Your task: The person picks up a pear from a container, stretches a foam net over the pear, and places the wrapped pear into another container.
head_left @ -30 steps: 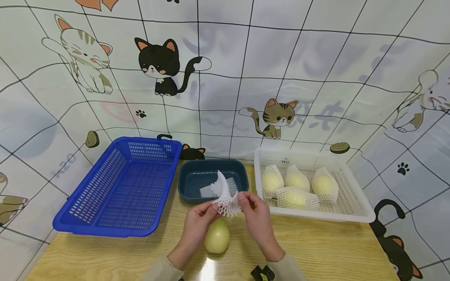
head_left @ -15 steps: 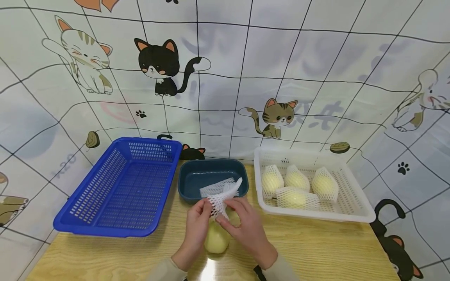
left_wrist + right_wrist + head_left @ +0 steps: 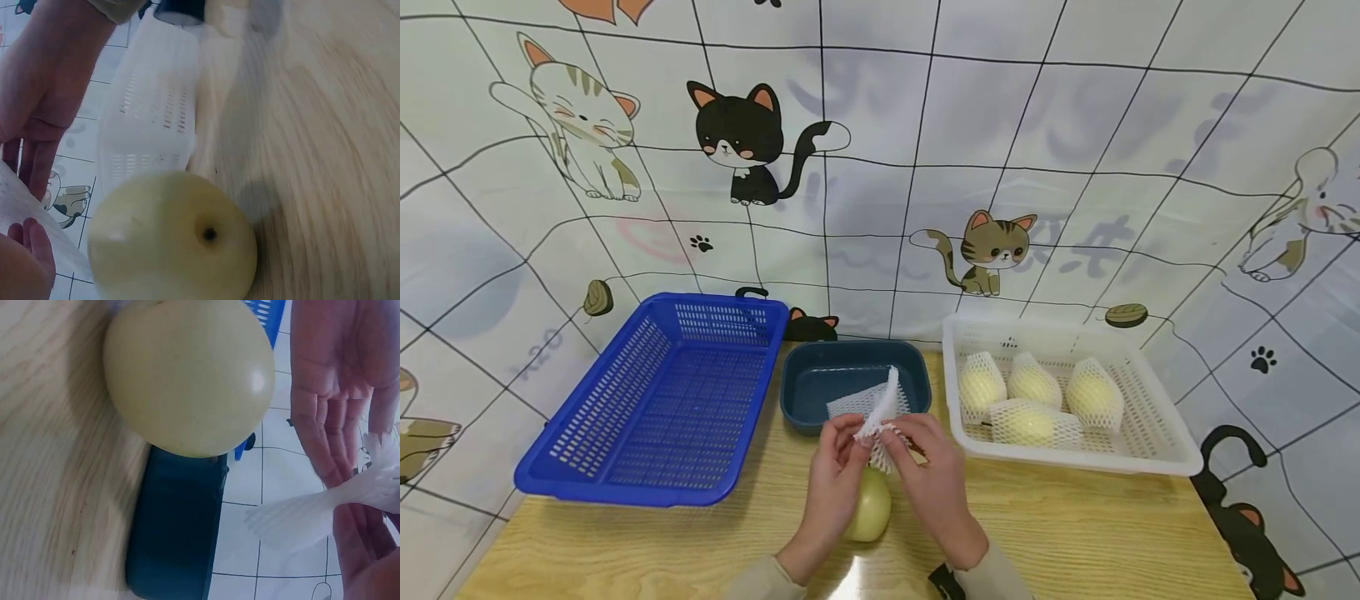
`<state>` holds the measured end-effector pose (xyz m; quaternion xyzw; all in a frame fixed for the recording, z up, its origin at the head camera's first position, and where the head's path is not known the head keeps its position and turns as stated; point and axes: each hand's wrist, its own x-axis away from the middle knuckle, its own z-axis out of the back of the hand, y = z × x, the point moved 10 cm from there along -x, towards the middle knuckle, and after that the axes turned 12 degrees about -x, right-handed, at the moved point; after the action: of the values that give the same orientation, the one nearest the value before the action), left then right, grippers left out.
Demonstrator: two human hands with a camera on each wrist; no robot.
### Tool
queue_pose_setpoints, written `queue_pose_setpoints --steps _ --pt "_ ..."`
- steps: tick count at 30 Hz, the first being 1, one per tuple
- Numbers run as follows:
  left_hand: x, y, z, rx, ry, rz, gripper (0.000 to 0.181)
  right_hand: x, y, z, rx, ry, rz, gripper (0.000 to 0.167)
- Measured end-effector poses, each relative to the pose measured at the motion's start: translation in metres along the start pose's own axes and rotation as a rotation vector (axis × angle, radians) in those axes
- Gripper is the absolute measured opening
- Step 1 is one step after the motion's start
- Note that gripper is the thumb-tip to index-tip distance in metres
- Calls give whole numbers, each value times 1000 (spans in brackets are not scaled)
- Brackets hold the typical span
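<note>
Between both hands is a white foam fruit net [image 3: 886,408], its narrow end pointing up and its mesh edge hanging down. My left hand [image 3: 835,483] pinches the net's near edge from the left. From the right, the thumb and fingers of my right hand [image 3: 934,479] pinch the same edge. Just below the net, a bare yellow-green pear [image 3: 872,510] stands on the table, partly covered by my left hand in the head view. The left wrist view shows the dark hollow in the pear [image 3: 162,244]. Neither hand appears to touch the fruit.
Behind the hands sits a dark teal tub [image 3: 805,383] holding another flattened foam net [image 3: 850,403]. A blue basket [image 3: 655,492] stands to the left. On the right, a white basket [image 3: 1120,462] holds several net-wrapped pears [image 3: 1093,396]. A patterned cloth rises behind the wooden table [image 3: 1097,533].
The foam net's narrow end leaned right half a second ago and now points nearly straight up. My fingers have shifted along its edge. The pear and containers stay where they were.
</note>
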<state>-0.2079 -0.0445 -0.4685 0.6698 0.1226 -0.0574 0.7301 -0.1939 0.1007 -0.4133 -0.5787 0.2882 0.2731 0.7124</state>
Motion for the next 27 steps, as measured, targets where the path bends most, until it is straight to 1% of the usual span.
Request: queue_pose_setpoints --steps 2,5,6,7,9,12,13,15,17,19,21,24,27 --pt "0 -1 0 21 2 24 25 -2 4 2 -36 22 -63 19" --pt "0 -4 3 19 35 72 24 -1 15 4 -77 48 -193 13" --pt "0 -6 5 22 49 99 23 -1 19 5 -96 60 -246 11" --pt "1 -8 6 45 62 126 22 0 22 6 -115 74 -295 10" --pt "2 -12 6 118 81 184 24 2 30 7 -138 95 -390 11" --pt "5 -19 4 263 107 263 26 6 38 7 -191 117 -500 15" --pt "6 -21 3 305 112 283 26 7 41 7 -210 121 -531 17" --pt "7 -23 1 372 112 317 26 9 45 7 -230 127 -565 19" --pt "8 -24 -2 423 90 349 25 10 47 7 -242 128 -574 20" --pt "9 -24 -5 472 59 385 23 10 47 7 -225 122 -552 19" --pt "10 -25 -8 533 21 421 22 11 47 6 -210 116 -509 16" --pt "12 -25 -14 620 -39 477 23 10 44 7 -178 108 -425 10" --pt "15 -23 -19 672 -96 518 34 9 40 7 -145 102 -350 7"
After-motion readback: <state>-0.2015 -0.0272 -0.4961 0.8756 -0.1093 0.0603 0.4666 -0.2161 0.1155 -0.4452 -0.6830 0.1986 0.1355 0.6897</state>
